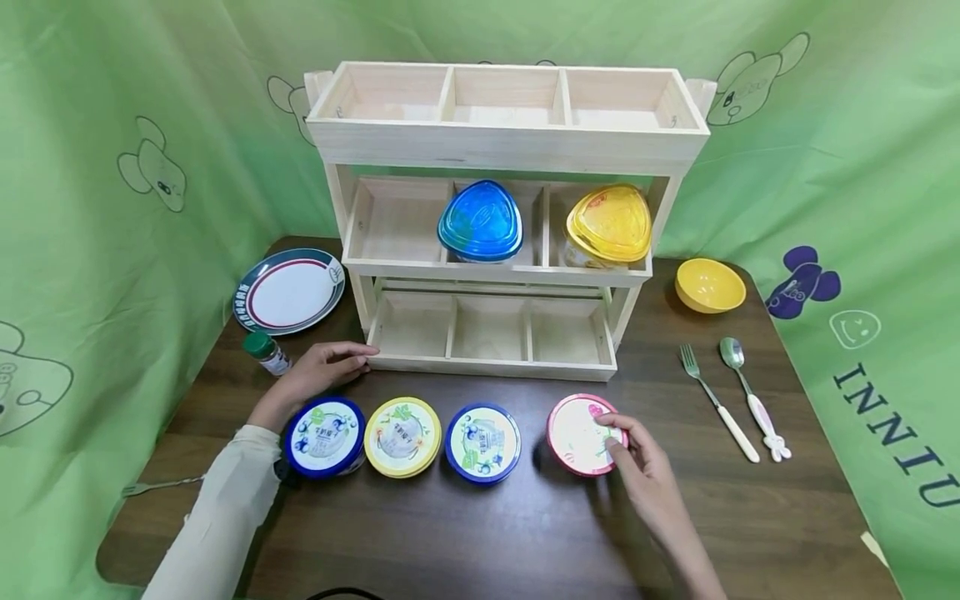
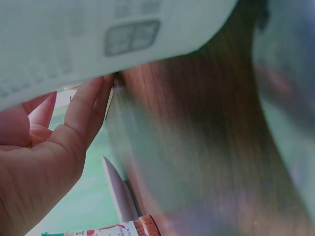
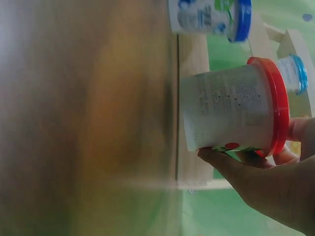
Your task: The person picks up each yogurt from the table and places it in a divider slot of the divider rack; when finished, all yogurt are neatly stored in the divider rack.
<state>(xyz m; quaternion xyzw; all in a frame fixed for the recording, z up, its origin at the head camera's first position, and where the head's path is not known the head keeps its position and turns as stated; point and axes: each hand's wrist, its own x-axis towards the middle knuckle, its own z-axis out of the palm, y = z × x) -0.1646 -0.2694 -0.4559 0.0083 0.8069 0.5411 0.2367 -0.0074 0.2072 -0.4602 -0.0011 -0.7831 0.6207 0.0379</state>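
My right hand grips a white tub with a red-rimmed lid, thumb on the lid and fingers round its side. In the right wrist view the tub shows its printed wall, its base close over the tabletop. My left hand touches the front left corner of the wooden rack at its lowest tier, fingers extended. By the left wrist stands a blue-lidded tub. A yellow-lidded tub and another blue-lidded tub continue the row.
The rack's middle tier bears a blue-topped container and a yellow-topped one. Left are a plate, a green-capped jar and a fork. Right are a yellow bowl, another fork and a spoon.
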